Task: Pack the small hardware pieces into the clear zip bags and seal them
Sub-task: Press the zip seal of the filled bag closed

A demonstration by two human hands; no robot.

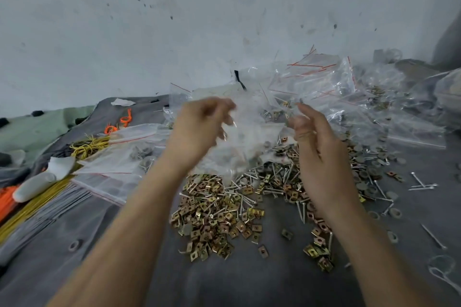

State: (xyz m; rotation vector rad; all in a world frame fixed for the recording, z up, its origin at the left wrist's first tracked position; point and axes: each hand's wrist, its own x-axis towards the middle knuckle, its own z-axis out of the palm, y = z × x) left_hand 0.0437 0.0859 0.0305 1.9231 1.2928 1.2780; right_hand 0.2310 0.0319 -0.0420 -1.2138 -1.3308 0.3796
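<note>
I hold the clear zip bag (249, 137) raised over the loose hardware pile (224, 212), left hand (199, 127) and right hand (316, 147) each pinching an upper edge. Its fill and seal are blurred. Packed bags (119, 164) lie left, but most pieces remain unpacked. Bare cloth (224, 281) lies nearest me, and the wall (224, 20) closes the far side.

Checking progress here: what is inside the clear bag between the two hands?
Through the clear bag a few greyish round pieces show low down. Blur hides their kind and number, and the left hand covers the bag's left edge.
</note>
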